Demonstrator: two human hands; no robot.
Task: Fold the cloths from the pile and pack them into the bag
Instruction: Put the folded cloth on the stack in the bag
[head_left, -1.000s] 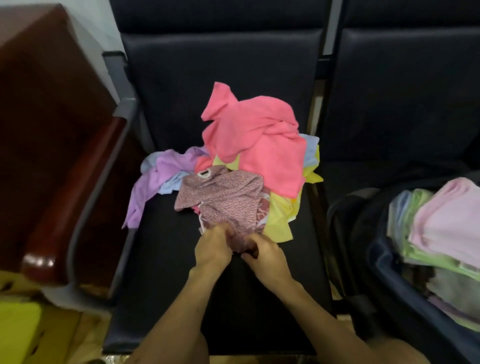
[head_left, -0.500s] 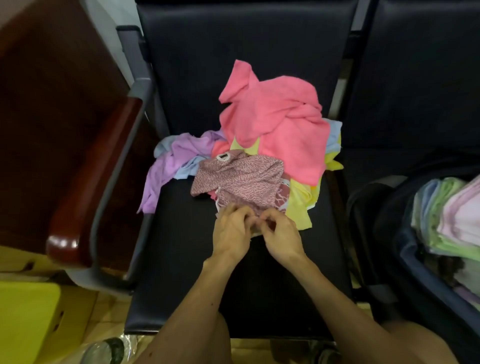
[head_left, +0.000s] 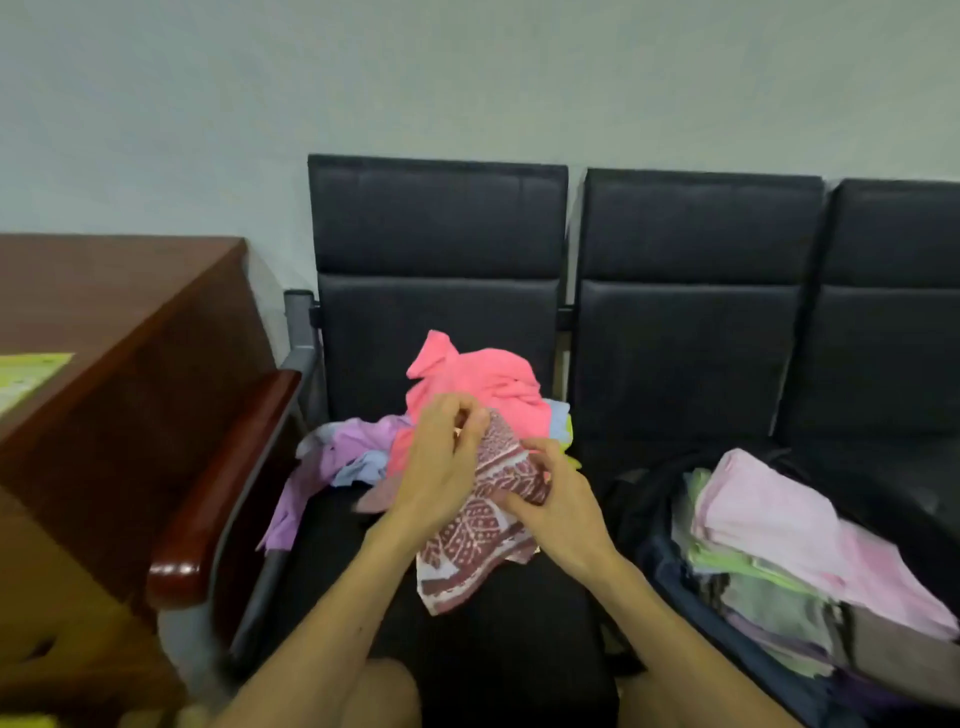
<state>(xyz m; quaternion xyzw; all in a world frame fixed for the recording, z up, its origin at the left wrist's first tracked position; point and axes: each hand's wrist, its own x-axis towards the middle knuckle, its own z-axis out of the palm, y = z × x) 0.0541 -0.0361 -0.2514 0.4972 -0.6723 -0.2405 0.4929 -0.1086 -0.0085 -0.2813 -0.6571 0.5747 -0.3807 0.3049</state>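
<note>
Aloft — patterned cloth (head_left: 480, 540) between both hands

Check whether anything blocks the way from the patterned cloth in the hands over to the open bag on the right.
Nothing visible does. Both hands, left and right, hold the patterned cloth above the seat, and the bag lies open beside it, with folded cloths already stacked inside.

1. Two hands: left hand (head_left: 441, 467), right hand (head_left: 563, 512).
2. One patterned maroon cloth (head_left: 475, 540), held up.
3. One pile of cloths (head_left: 467, 384); its number cannot be told.
4. One bag (head_left: 670, 577).
5. Three black seat backs (head_left: 436, 270).
6. One wooden desk (head_left: 119, 291).
</note>
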